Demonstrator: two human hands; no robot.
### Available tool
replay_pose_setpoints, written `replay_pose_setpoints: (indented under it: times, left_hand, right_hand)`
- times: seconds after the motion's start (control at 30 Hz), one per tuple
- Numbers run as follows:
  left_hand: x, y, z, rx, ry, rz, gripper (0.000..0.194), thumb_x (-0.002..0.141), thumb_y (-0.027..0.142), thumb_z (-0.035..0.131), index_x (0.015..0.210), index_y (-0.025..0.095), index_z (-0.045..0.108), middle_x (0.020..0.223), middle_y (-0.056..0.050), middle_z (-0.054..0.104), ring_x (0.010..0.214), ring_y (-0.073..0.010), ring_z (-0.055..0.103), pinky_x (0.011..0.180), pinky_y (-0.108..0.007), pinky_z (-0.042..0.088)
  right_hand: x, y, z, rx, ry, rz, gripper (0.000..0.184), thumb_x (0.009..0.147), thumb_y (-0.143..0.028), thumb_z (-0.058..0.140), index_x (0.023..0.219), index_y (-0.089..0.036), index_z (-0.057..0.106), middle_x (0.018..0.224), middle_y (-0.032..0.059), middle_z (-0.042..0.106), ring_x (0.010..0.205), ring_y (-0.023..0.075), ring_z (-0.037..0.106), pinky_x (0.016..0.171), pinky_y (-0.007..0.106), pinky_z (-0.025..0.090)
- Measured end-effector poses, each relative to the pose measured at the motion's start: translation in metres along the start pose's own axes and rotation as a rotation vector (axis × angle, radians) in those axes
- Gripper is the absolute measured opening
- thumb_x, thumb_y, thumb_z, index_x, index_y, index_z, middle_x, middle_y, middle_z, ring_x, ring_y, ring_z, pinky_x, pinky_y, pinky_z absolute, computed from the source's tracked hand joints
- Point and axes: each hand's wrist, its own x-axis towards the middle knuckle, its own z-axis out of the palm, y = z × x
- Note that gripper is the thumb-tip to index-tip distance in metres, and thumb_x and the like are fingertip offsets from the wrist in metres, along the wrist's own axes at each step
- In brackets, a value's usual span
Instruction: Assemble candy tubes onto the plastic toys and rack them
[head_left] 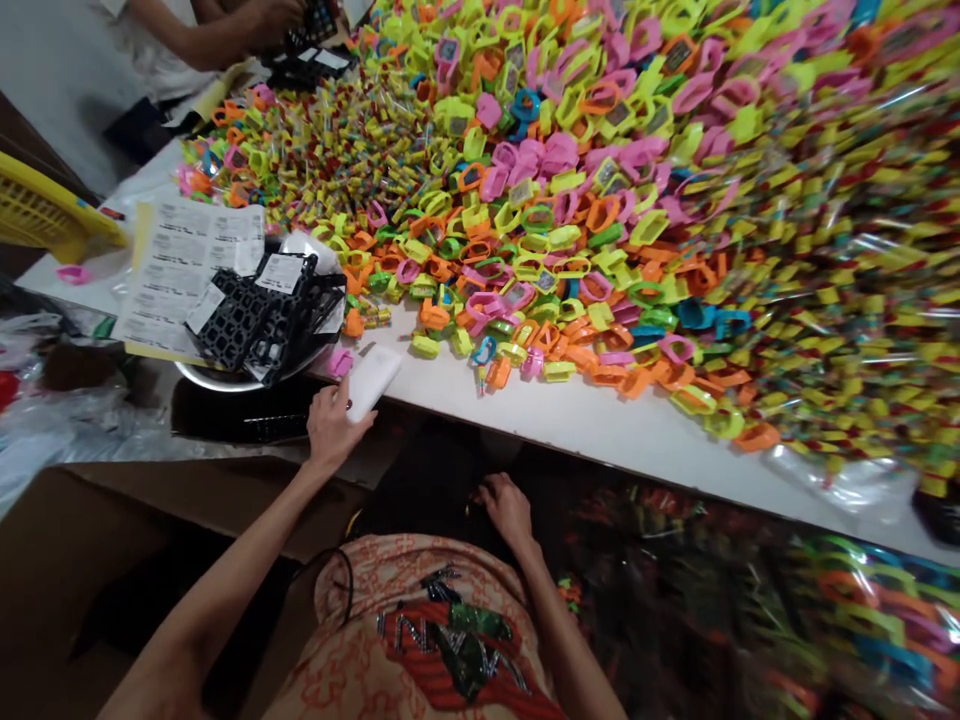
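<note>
My left hand [335,430] grips the near end of a white phone [376,382], a flat slab with rounded corners, at the table's front edge. Just beyond those fingers lies a pink toy watch [340,362]. Low over my lap is my right hand [507,510], its fingers loosely bent and nothing visible in them; the fingertips are partly hidden in shadow. Close to the phone stands a metal bowl [217,381] heaped with black lattice-like plastic pieces [240,315] bearing white labels. A printed label sheet [196,240] leans across the bowl's far side.
A large heap of colourful toy watches [525,250] covers the white table [555,405], with small wrapped yellow sticks [847,330] on the right. At the far left are another person's arms [202,40] and a yellow basket [45,205]. Below stands a cardboard box [45,570].
</note>
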Motion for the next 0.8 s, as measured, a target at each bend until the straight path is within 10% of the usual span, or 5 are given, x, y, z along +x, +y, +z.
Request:
replay_pose_setpoints:
  times: [0.33,0.8]
  left_hand:
    - [0.051,-0.001,0.012,-0.034,0.067,-0.061,0.087,0.082,0.048,0.078,0.156,0.013,0.050,0.131,-0.021,0.061,0.125,-0.0380,0.058,0.109,-0.043,0.047]
    - [0.042,-0.012,0.007,-0.229,0.093,-0.202,0.080,0.086,0.050,0.067,0.155,0.013,0.051,0.146,-0.021,0.058,0.140,-0.0374,0.054,0.119,-0.047,0.043]
  right_hand:
    - [0.000,-0.001,-0.002,-0.002,0.006,-0.006,0.028,0.103,-0.024,0.052,0.122,-0.019,0.071,0.126,0.0094,0.068,0.109,0.0199,0.070,0.085,0.025,0.046]
    - [-0.001,-0.002,-0.003,-0.001,0.003,-0.006,0.027,0.104,-0.024,0.051,0.122,-0.018,0.071,0.126,0.0094,0.068,0.105,0.0193,0.070,0.083,0.025,0.045]
